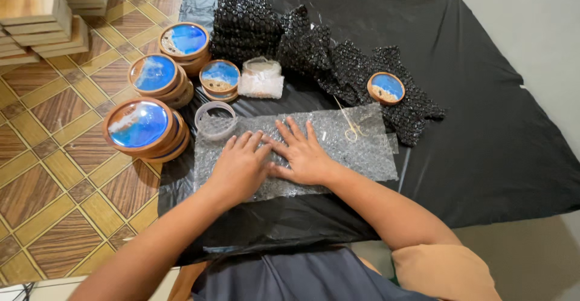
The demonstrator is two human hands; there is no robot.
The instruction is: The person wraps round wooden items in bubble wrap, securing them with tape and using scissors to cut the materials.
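My left hand (240,168) and my right hand (302,152) lie flat, fingers spread, side by side on a sheet of clear bubble wrap (362,150) spread over a black plastic sheet (483,126). Both palms press on the wrap and grip nothing. A small pair of gold scissors (350,126) rests on the wrap just right of my right hand. A roll of clear tape (215,119) lies at the wrap's upper left corner, near my left fingertips.
Stacks of round wooden coasters with blue tops (140,126) stand at the left on the tiled floor (54,174). One such coaster (386,87) sits on black bubble wrap pieces (290,41). A wrapped bundle (261,78) lies behind the tape. Wooden boxes (36,17) are piled at far left.
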